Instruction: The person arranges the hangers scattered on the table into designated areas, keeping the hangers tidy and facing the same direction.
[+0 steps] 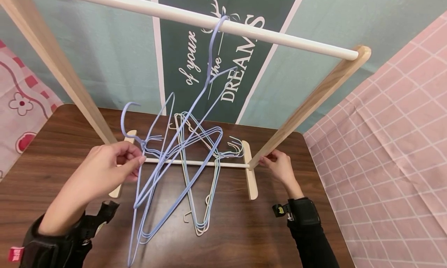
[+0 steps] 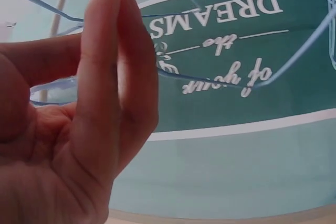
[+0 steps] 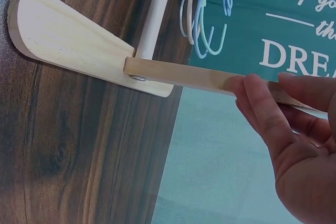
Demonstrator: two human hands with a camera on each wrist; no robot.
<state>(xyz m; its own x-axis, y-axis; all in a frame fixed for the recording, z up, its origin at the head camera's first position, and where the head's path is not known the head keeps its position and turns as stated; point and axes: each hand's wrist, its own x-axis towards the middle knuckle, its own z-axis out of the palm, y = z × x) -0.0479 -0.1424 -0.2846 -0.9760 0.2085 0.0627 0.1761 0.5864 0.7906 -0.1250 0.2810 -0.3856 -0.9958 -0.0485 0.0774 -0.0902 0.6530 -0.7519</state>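
1. Clearly, the left hand [image 1: 108, 167] pinched a blue hanger [image 1: 123, 122] between thumb and fingertips, on the sloping wire just below its neck.
2. That hanger was at the left end of the rack, well below the top rail [image 1: 157, 11], its hook curving free beside the left upright [image 1: 63, 62].
3. The right hand [image 1: 280, 168] grasped the right upright [image 1: 307, 105] low down, thumb on one side and fingers on the other; the right wrist view showed this hold just above the wooden foot [image 1: 250, 178].
4. A second blue hanger [image 1: 210, 58] hung by its hook from the top rail, its frame slanting down across the held one in the head view.
5. Behind and below, several more blue hangers [image 1: 181, 195] overlapped near the lower bar [image 1: 230, 165]; where their wires crossed, it was hard to tell one from another.
6. To their right, a bunch of pale hangers [image 1: 217, 158], cream and light blue, had its hooks turned toward the right foot.
7. The rack stood on a dark wooden tabletop [image 1: 279, 229], in front of a green backdrop [image 1: 188, 12] with white lettering; pink checked cloth [image 1: 391, 144] covered the right side.
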